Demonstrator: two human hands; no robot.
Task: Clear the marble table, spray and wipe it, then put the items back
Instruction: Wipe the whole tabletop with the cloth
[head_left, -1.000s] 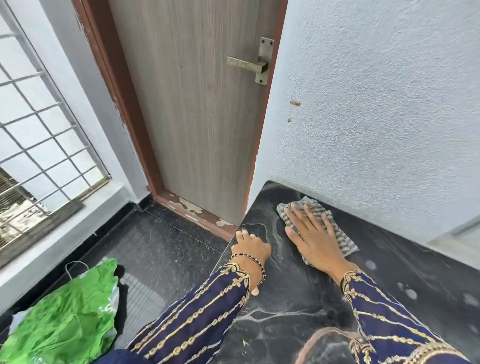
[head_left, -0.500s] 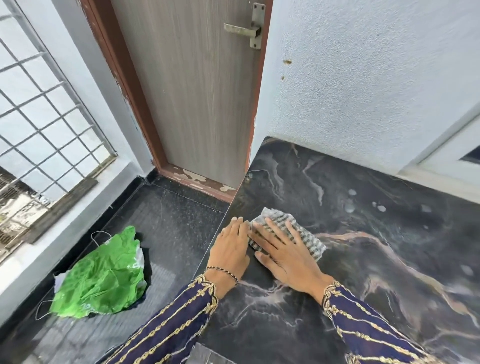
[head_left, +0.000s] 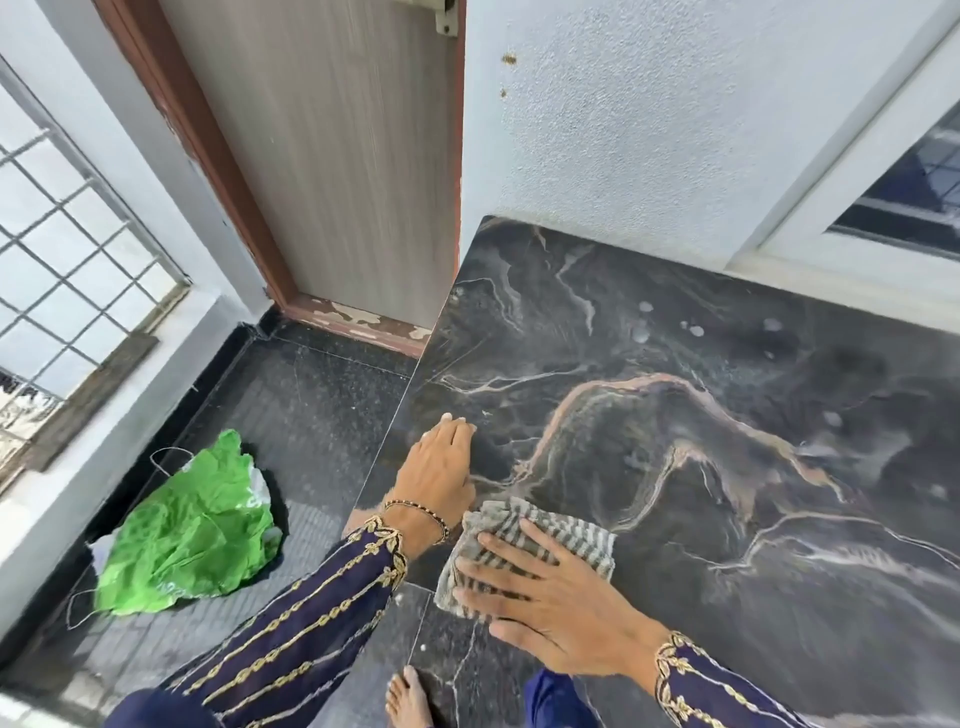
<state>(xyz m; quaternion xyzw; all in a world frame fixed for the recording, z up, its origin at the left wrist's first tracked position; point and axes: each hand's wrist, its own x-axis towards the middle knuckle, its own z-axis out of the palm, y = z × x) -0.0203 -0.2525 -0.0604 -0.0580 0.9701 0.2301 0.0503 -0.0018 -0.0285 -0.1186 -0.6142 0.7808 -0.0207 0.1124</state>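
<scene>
Head view: the striped cleaning cloth (head_left: 524, 545) is pinned flat against the near left corner of the marble table (head_left: 701, 441) by the right hand (head_left: 540, 608); its fingers are spread and pressed down rather than closed, so the cloth is held by palm pressure, not grasped, which suits a wiping stroke; part of the cloth overhangs the table's front edge. The left hand (head_left: 439, 467) is laid open, palm down, on the table beside its left edge, just beyond the cloth, gripping nothing; it is judged to serve as a brace while the body leans in. Pale droplets (head_left: 644, 319) are seen towards the far side, so wiping appears unfinished; no items are on the visible marble. A crumpled green bag (head_left: 192, 530) lies on the floor to the left.
</scene>
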